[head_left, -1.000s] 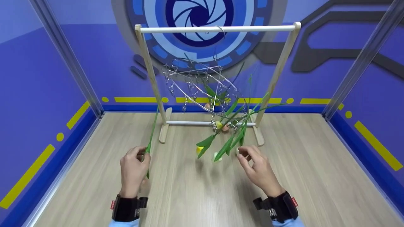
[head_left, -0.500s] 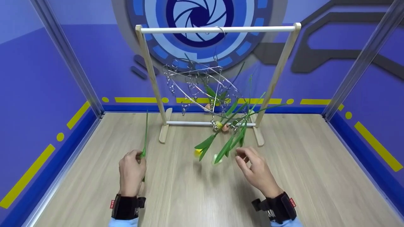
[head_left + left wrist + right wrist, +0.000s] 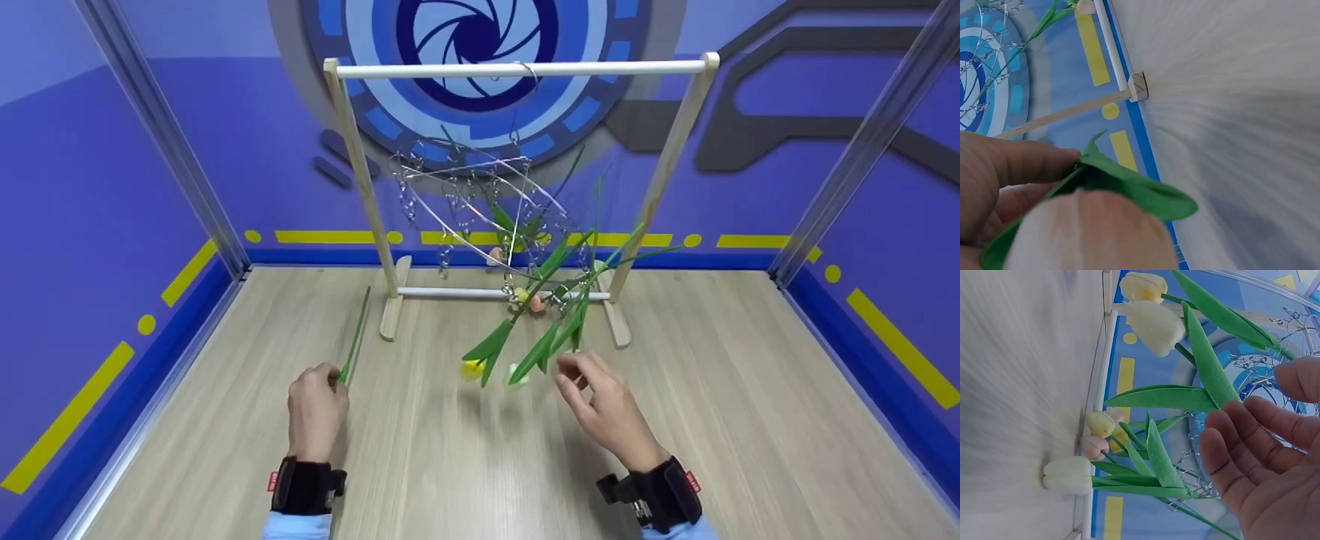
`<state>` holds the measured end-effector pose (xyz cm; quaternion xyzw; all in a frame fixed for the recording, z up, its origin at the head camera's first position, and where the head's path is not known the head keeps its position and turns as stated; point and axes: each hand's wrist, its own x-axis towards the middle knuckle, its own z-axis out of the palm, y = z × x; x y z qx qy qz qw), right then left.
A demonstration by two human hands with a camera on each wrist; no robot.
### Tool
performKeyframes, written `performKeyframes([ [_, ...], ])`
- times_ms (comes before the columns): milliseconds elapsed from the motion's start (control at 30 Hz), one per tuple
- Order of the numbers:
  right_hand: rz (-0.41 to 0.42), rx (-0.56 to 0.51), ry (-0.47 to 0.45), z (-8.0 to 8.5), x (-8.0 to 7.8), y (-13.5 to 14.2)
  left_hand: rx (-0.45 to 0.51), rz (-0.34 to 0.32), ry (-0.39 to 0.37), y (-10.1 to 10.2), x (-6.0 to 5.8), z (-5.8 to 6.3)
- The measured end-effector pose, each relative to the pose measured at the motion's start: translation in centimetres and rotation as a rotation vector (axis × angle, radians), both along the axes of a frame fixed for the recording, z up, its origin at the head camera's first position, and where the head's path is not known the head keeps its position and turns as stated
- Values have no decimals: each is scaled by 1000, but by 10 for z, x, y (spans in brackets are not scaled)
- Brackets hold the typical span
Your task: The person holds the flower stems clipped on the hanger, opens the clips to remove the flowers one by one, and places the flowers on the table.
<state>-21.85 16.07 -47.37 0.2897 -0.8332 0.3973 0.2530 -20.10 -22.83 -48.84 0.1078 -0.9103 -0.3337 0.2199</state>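
In the head view my left hand (image 3: 316, 409) pinches an artificial tulip close to its leaves; its green stem (image 3: 357, 330) points away from me. The tulip's pale pink blossom (image 3: 1089, 233) fills the bottom of the left wrist view. My right hand (image 3: 606, 405) hovers beside the hanging tulips, fingers loosely bent and holding nothing. Several tulips hang blossom down from a wire clip hanger (image 3: 456, 234), among them a yellow tulip (image 3: 472, 369) and a white tulip (image 3: 517, 373). In the right wrist view, a green leaf (image 3: 1207, 360) reaches my fingertips; whether they touch is unclear.
The hanger hooks over the top bar (image 3: 450, 71) of a wooden stand, whose feet (image 3: 390, 319) rest on the wood-grain table (image 3: 442, 480). Several metal clips dangle at the hanger's left side. Blue printed walls (image 3: 97, 187) enclose the back and sides.
The stem in my left hand has swung and dipped, its far end now lower. My right hand has shifted slightly left. The hanging tulips have swayed a little.
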Motion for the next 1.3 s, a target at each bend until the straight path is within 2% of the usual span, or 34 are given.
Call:
performKeyframes([
  [467, 29, 3, -23, -2, 0, -3, -41, 9, -64, -6, -6, -16],
  [700, 33, -4, -26, -5, 0, -6, -25, 8, -120, -6, -4, -15],
  [1067, 33, -8, -33, -6, 1, -7, -22, -20, -265, -7, -3, -17],
  [1300, 46, -2, -36, -5, 1, -8, -30, -31, -301, -6, 1, -14],
])
